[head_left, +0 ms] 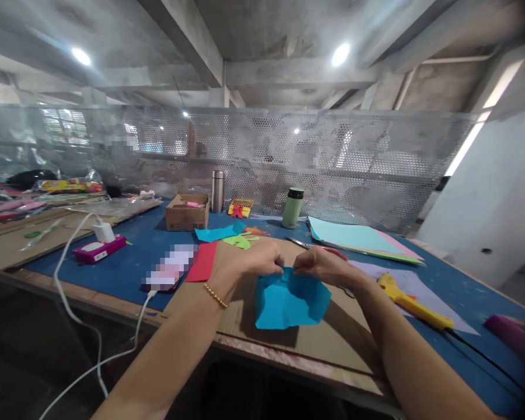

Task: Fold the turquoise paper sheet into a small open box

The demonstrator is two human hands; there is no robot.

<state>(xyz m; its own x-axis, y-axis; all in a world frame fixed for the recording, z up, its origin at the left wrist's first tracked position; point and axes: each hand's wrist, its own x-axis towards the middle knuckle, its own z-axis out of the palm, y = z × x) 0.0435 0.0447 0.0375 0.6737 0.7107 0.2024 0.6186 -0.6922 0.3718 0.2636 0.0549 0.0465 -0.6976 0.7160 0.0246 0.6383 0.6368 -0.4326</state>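
Observation:
A sheet of bright blue paper (289,306), bent and creased, hangs over the brown cardboard (245,318) near the table's front. My left hand (265,258) pinches its top edge, a gold bead bracelet on the wrist. Close beside it, my right hand (317,265) is closed on the same edge. Just beyond the hands lie scissors (339,252) with red handles, partly hidden by my right hand. Red paper (202,261) rests left of my left hand, with green paper cut-outs (241,240) and another blue piece (219,232) farther back.
A yellow glue gun (413,304) lies on lilac paper at right, its black cord trailing off. Coloured sheets (354,234), a green bottle (293,209), a steel flask (217,192) and a cardboard box (186,214) stand behind. At left are a phone (170,268) and a purple power strip (100,249).

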